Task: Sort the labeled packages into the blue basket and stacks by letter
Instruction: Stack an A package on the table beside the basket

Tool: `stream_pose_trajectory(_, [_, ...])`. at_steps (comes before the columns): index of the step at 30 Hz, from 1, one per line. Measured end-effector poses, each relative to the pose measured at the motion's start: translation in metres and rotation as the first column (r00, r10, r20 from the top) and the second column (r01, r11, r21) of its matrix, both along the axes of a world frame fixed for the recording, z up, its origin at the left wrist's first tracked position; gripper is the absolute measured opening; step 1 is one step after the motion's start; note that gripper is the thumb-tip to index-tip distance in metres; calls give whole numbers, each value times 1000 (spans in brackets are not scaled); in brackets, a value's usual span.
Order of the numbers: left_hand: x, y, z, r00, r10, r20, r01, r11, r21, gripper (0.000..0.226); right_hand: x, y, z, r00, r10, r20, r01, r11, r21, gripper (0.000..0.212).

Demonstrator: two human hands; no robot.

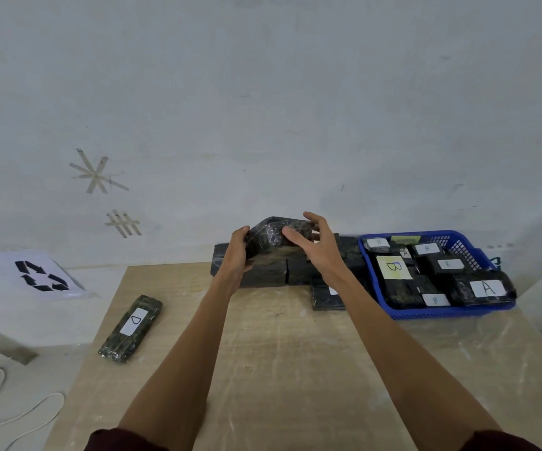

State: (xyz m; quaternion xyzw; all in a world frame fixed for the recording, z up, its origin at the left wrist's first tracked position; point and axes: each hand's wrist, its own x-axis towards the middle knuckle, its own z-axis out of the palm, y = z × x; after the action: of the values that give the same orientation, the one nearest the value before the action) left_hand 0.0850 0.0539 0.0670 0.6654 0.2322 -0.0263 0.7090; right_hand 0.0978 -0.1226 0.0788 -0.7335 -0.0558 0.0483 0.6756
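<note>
Both my hands hold one black wrapped package point(271, 234) above the pile of black packages point(269, 271) at the table's far edge. My left hand point(240, 250) grips its left end. My right hand point(311, 245) curls round its right side, fingers over the top. No label shows on the held package. A long package marked D point(131, 327) lies alone at the table's left. The blue basket point(373, 281) at the far right holds several packages labelled A and B. Another package point(326, 296) lies flat beside the basket, its label partly hidden by my right arm.
The wooden table point(295, 369) stands against a white wall. A white sheet with a recycling symbol point(40, 275) lies on the floor at the left. A white cable point(19, 415) trails on the floor at lower left.
</note>
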Motion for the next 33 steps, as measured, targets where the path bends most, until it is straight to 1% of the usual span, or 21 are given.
stream_pose_trajectory(2, [1,-1,-2,1000,-10,-14,9,997,-77,31,-3,1,0,1000,21,14,-22,999,31,63])
stream_pose_trajectory(3, [0,-2,-1,1000,-25,-14,24,994,-107,30,-4,3,0,999,41,18,-42,998,52,58])
stream_pose_trajectory(6, [-1,-8,-3,997,-79,-21,76,987,-142,45,-7,6,7,994,109,-3,-108,990,93,42])
stream_pose_trajectory(8, [-2,-10,-5,995,-95,-29,90,985,-145,60,-7,6,12,990,143,-22,-141,988,68,38])
stream_pose_trajectory(10, [0,-11,-7,995,-100,-24,96,984,-148,68,-5,4,14,987,158,-27,-157,987,45,39])
stream_pose_trajectory(15, [3,-14,-4,996,-81,-26,76,984,-160,65,-5,1,12,986,166,-18,-166,986,8,37])
stream_pose_trajectory(21, [4,-13,-7,998,-61,-21,57,986,-158,69,-6,2,16,982,189,-19,-189,982,17,38])
stream_pose_trajectory(26, [3,-15,-6,996,-83,-19,78,981,-176,62,-6,2,16,982,188,-4,-187,982,12,37])
stream_pose_trajectory(30, [3,-18,-8,998,-61,-20,57,985,-165,53,-6,0,17,983,185,-22,-184,983,15,37])
stream_pose_trajectory(33, [5,-18,-7,999,-50,-17,47,987,-153,57,-6,-1,15,985,167,-39,-167,986,23,39])
